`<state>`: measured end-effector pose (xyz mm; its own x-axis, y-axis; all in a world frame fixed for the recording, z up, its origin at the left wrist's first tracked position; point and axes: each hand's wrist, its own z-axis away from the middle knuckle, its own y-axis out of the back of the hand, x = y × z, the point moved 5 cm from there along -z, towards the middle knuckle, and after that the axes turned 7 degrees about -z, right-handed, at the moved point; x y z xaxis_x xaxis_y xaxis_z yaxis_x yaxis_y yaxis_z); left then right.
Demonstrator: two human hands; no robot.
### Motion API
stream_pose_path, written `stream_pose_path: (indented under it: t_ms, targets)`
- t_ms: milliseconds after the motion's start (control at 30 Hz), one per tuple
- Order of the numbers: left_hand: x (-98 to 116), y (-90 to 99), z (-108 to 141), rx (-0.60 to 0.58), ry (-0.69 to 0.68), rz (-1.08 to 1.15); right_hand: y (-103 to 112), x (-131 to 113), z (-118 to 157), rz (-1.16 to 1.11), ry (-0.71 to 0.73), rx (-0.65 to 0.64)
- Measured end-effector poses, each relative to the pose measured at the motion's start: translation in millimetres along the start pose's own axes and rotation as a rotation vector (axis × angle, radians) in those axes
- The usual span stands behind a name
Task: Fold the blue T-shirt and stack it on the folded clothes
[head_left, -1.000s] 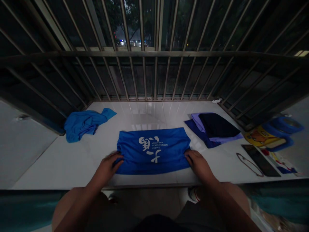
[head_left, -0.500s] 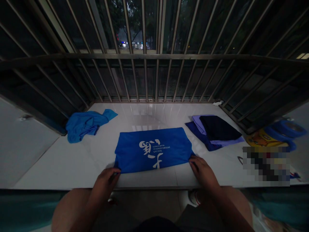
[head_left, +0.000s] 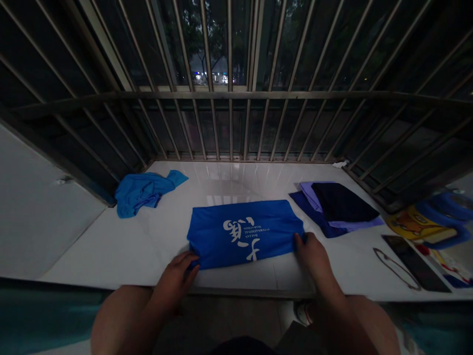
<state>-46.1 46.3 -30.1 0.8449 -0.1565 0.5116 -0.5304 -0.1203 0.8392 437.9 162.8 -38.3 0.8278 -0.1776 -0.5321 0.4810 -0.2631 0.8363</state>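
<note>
A blue cloth [head_left: 218, 236] with white lettering lies folded into a rectangle on the white ledge [head_left: 129, 251], its print upside down to me. At its near left corner is my left hand [head_left: 176, 276], thumb and fingers a little apart with the cloth's edge between them. My right hand [head_left: 314, 256] touches the near right corner, fingers bent over the edge, thumb on the cloth. A crumpled lighter blue cloth [head_left: 142, 192] rests at the back left. Folded dark and purple clothes [head_left: 342, 202] are stacked at the right.
Metal bars [head_left: 236, 94] stand along the back of the ledge in front of a dark window. On the right are a black phone [head_left: 416, 264], a looped cord [head_left: 395, 268], and a yellow and blue item [head_left: 421, 224]. My knees are at the front edge.
The view has shifted, so everything sits a little further right. My left fingers have spread slightly at the corner, and my right hand has moved slightly up the cloth's right side.
</note>
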Motion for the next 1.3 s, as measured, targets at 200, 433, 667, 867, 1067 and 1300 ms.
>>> stream_pose_path:
  t_ms: [200,433,667,867,1067,1300]
  targets:
    - [21.7,-0.7,-0.3,-0.068,0.215,0.403,29.6,-83.7,-9.4,-0.206,0.025,0.139]
    - [7.7,-23.3,-103.2,-0.123,0.581,0.973,-52.1,-262.7,95.2,0.105,0.983,-0.408]
    - [-19.7,-29.4,-153.7,-0.41,0.329,0.591,-106.2,-258.9,159.4,0.106,1.149,-0.529]
    - [-22.8,-15.3,-143.8,-0.353,0.063,0.421,-109.2,-237.0,149.6,0.034,1.094,-0.513]
    - [-48.3,-23.6,-163.0,-0.226,0.362,0.544,-109.2,-232.3,157.5,0.006,1.153,-0.482]
    - [-80.8,-8.8,-172.5,-0.086,0.55,0.624,-110.1,-229.2,173.1,-0.042,1.15,-0.519]
